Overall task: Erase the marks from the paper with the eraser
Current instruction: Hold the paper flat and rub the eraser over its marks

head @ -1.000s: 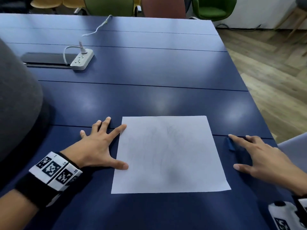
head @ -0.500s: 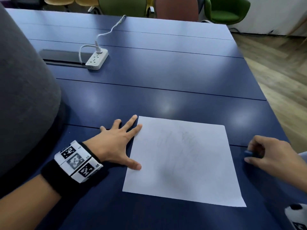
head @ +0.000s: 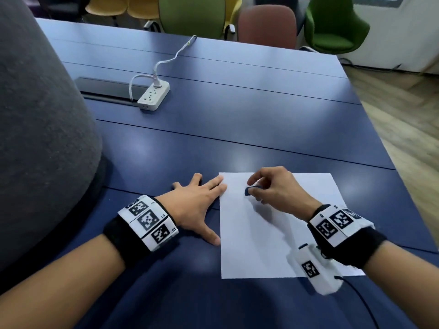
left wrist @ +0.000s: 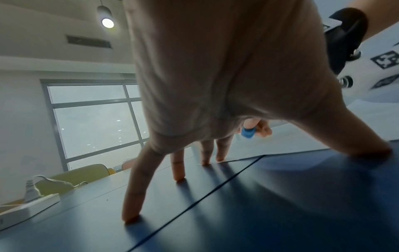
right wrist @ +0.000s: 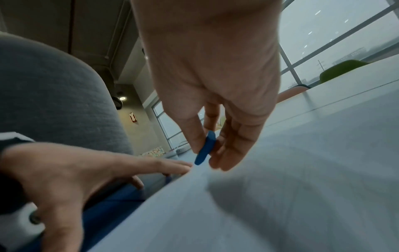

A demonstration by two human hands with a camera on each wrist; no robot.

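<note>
The eraser (head: 251, 189), a small flat blue piece, is pinched between the thumb and fingertips of the right hand (head: 276, 186), which hangs over the far left part of the paper (head: 268, 245); in the right wrist view the eraser (right wrist: 206, 147) points edge-down just above the sheet, and whether its tip touches the paper cannot be told. The white paper lies flat on the dark blue table (head: 261, 124), and any marks on it are too faint to make out. The left hand (head: 197, 205) is spread wide and flat on the table beside the paper's left edge, fingers straight and holding nothing; the left wrist view shows two fingertips (left wrist: 220, 157) pressing on the sheet's far left corner, while the thumb sits at the left edge nearer the person. Both wrists wear black bands with white tags printed in black square patterns, and a white camera unit (head: 316, 269) under the right wrist hangs over the paper's near right part, with a thin black cable trailing from it. Farther back on the table, well apart from the paper, lies a white power strip (head: 154, 96) with a white plug and cord in it, next to a dark slot cover (head: 107, 90). A large grey rounded form (head: 40, 129) fills the left side. Beyond the table's far edge stand green, yellow and reddish chairs (head: 267, 26), and a wooden floor shows to the right. Nothing lies between the eraser and the sheet.
</note>
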